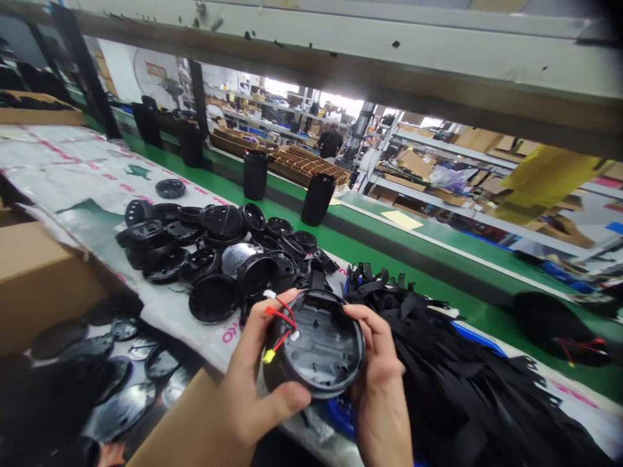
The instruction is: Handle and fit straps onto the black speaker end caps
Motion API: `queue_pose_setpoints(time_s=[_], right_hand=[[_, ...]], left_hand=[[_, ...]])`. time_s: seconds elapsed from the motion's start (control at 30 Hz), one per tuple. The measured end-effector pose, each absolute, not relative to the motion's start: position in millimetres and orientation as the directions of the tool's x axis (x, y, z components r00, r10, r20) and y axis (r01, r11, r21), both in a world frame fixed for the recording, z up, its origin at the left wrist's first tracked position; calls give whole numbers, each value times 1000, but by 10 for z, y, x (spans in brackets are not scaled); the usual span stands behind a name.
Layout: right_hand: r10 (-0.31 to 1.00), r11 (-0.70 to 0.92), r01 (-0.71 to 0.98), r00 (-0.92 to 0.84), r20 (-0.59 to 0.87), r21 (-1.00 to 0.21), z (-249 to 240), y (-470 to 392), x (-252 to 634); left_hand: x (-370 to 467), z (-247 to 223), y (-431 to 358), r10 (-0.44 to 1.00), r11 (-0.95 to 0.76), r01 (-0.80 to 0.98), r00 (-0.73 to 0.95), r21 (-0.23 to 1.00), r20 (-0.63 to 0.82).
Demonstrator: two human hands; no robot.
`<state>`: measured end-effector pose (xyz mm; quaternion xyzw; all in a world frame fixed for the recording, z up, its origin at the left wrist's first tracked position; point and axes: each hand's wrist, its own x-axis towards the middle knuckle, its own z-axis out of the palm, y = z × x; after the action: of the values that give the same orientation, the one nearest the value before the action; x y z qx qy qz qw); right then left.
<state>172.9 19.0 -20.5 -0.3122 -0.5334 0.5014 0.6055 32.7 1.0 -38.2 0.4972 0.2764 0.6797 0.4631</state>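
Left hand: fingers grasping the left rim of a round black housing, thumb curled under its lower edge.
Right hand: fingers grasping the right rim of the same housing, fingertips hooked over its top edge.
Housing: held between both hands above the near edge of the bench, its open inside turned up toward the camera.
Wires: red leads with a yellow plug and a white plug, hanging over the housing's left rim against the left hand.
Pile of round parts: black discs and caps heaped on the bench just beyond the hands.
Black straps: a loose heap at the right of the housing, along the near edge.
Cardboard box: at the bench's left edge.
Conveyor: green belt along the far edge, with upright black cylinders standing on it.
Person: far behind, back turned, among shelves.
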Motion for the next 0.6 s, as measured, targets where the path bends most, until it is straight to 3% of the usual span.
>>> queue_pose_setpoints(time_s=[0.1,0.2,0.4,0.6], right_hand=[[974,215,-173,-37,224,-961,-117,208,1738],[982,171,-183,-52,183,-968,-74,213,1727],[989,79,-250,-101,108,-965,-13,203,1719],[958,216,-196,-148,246,-957,-42,248,1718]], left_hand=[[320,-379,-15,904,-405,-380,-32,832,426],[367,-366,-58,930,-350,-454,-63,819,362],[572,-211,-92,946,-258,-377,-285,889,154],[721,-194,-38,856,-353,-216,-468,911,221]])
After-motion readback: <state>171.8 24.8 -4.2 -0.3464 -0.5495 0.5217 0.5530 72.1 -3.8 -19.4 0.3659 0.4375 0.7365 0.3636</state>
